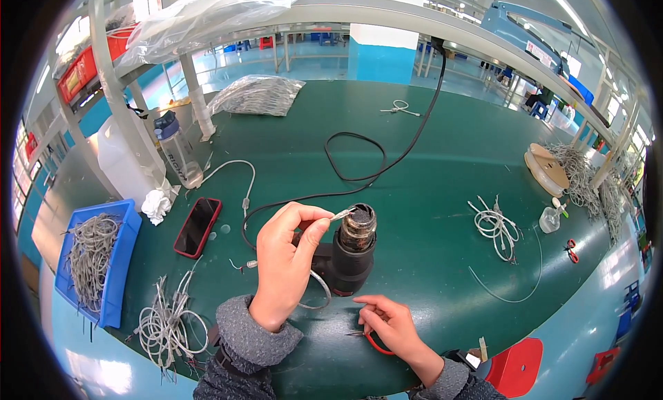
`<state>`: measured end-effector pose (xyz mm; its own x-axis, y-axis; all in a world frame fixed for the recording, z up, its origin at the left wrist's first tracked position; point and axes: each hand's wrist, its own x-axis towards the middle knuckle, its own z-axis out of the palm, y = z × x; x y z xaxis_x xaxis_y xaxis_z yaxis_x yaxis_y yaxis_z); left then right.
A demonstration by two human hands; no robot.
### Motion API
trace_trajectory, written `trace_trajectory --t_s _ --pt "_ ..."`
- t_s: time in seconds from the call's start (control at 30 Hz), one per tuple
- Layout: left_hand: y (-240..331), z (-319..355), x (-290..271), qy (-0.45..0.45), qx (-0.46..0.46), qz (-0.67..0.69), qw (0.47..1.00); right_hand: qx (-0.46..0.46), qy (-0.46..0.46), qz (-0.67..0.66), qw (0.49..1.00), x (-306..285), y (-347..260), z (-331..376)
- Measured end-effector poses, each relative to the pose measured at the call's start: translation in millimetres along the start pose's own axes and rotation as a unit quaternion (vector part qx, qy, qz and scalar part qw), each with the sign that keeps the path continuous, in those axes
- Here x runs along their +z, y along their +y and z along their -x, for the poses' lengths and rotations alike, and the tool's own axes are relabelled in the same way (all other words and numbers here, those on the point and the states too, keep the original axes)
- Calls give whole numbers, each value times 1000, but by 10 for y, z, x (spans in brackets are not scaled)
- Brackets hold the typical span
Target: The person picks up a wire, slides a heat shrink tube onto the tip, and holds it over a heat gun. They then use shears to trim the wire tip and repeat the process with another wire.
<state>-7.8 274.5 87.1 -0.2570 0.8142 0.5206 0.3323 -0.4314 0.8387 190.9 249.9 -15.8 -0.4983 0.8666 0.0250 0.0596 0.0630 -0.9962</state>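
My left hand [290, 251] is closed in a pinch on the end of a thin grey-white cable [340, 215]. That cable end sits at the rim of the upturned metal nozzle of a black heat gun [353, 258], which stands upright on the table. A loop of the cable [323, 300] hangs below the hand, beside the gun's base. My right hand [394, 327] is nearer the table's front edge, its index finger stretched toward the gun. Its other fingers curl around small red-handled scissors [375, 343], whose blades point left; the grip is partly hidden.
Left stand a blue bin [123, 275] of cables, a red-edged phone [198, 227], a bottle [178, 151] and a cable bundle [169, 324]. Right lie coiled cables [496, 227], a spool [545, 170] and red scissors [571, 251]. A black cord [387, 166] crosses the green table [428, 262].
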Motion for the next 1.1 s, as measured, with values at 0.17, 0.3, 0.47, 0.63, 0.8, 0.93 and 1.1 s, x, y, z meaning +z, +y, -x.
trace_trajectory --t_s 0.17,0.3,0.47,0.63,0.8,0.93,1.1 --pt "4 -6 13 8 -7 10 1000 3 2 -1 1000 -22 5 4" --pt "-8 -18 101 -6 -1 -7 1000 3 4 -3 1000 -95 7 7" --pt "-52 -1 47 6 24 -4 1000 -4 -9 9 1000 -62 -34 -43" --pt "-35 -15 8 33 65 -6 997 22 -22 6 999 12 -41 -14" --pt "338 269 -337 51 75 26 996 1 20 5 1000 30 5 -5" --pt "595 761 -1025 115 180 -347 913 -9 -3 6 1000 173 -10 45" --pt "142 913 -1770 231 91 -576 778 -16 -4 25 1000 15 -60 62"
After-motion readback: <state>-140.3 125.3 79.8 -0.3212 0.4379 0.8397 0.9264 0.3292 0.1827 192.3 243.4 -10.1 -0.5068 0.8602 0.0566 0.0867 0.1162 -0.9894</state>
